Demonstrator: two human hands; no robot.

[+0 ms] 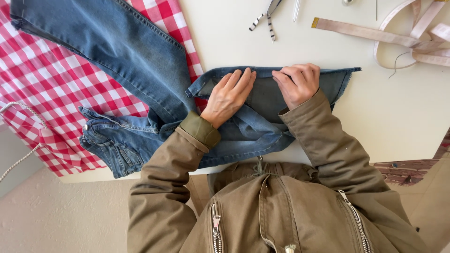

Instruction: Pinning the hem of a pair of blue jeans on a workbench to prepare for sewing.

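**Count of things on the table**

One pair of blue jeans (140, 70); one red-and-white checked cloth (51, 89); one pale measuring tape (375, 33), partly coiled; one pair of scissors with striped handles (268, 16), cut off by the frame's top edge; one slim pen-like stick (296, 9); one white cord (23, 136) at the left edge; two hands, the left hand (229, 96) and the right hand (297, 84); one white table (398, 117).

A white table (398, 122) fills most of the view, partly covered at its left by a red-and-white checked cloth (51, 89); below lies pale speckled floor (61, 220), with reddish brickwork (408, 171) at right
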